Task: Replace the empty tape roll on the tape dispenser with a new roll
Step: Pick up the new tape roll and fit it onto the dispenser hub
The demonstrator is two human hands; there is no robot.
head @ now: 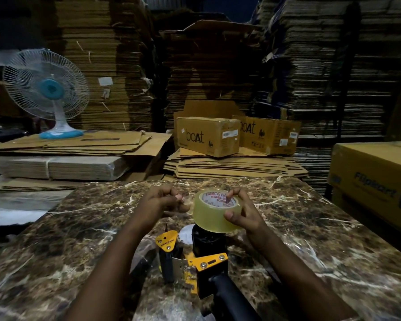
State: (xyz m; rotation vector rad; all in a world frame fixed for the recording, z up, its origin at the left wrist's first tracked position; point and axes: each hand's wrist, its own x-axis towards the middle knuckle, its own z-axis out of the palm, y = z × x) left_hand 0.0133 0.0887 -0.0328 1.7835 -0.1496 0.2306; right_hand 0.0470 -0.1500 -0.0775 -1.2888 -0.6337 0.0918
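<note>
A full roll of clear tape (210, 213) with a white printed core is in my right hand (240, 213), one finger inside the core and the thumb on the outer face. The roll hovers just above the black hub of the yellow and black tape dispenser (196, 262), which lies on the marbled table (79, 228) with its black handle toward me. My left hand (164, 201) is just left of the roll, fingertips pinched together at the roll's edge; whether they hold the tape's loose end I cannot tell. A small white round thing (186, 234) lies behind the dispenser.
Two brown "boAt" cartons (207, 139) sit on flat cardboard sheets beyond the table. A white and blue table fan (48, 91) stands at the back left. A yellow Flipkart box (375, 181) is at the right edge. Tall stacks of flattened cardboard fill the background.
</note>
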